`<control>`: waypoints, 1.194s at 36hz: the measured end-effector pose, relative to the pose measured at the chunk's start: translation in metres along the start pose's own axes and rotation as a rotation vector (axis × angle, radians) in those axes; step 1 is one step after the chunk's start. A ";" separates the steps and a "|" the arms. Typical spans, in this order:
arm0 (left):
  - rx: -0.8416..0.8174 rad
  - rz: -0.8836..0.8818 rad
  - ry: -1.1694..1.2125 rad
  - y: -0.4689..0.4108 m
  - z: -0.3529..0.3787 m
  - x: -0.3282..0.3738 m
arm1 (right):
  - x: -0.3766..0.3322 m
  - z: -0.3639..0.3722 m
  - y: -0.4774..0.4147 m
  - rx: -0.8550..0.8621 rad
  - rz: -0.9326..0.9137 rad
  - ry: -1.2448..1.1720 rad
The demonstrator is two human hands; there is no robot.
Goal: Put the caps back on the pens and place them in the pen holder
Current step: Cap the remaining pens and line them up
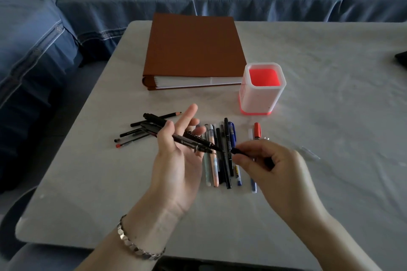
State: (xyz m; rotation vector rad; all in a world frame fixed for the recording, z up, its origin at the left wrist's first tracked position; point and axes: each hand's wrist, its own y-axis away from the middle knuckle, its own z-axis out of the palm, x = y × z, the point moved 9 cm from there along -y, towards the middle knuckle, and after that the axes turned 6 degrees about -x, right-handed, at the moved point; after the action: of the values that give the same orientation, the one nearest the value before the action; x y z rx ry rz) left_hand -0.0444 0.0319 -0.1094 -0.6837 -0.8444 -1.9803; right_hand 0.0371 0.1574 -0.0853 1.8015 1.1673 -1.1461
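Probably light, stiff and slick: my left hand (pixel 176 160) clamps two black pens (pixel 187 143) under its thumb at frame centre, while my right hand (pixel 275 167) pinches a black cap (pixel 236 150) at their tips. I'd grip mid-barrel to seat it; the pen holder (pixel 259 99) stands upper right of them.
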 end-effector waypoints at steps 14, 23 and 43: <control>-0.106 -0.004 -0.028 0.005 0.011 -0.007 | -0.007 0.002 0.002 -0.032 -0.014 -0.083; -0.053 0.030 -0.174 0.009 0.003 -0.021 | -0.010 -0.005 -0.002 0.018 -0.090 0.018; -0.004 0.146 -0.295 -0.007 -0.005 -0.002 | 0.024 0.009 -0.016 -0.153 0.176 -0.065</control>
State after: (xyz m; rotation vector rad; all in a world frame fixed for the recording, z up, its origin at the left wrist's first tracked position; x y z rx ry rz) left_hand -0.0503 0.0318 -0.1167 -1.0281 -0.9350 -1.7757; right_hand 0.0246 0.1632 -0.1122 1.7013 1.0094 -0.9796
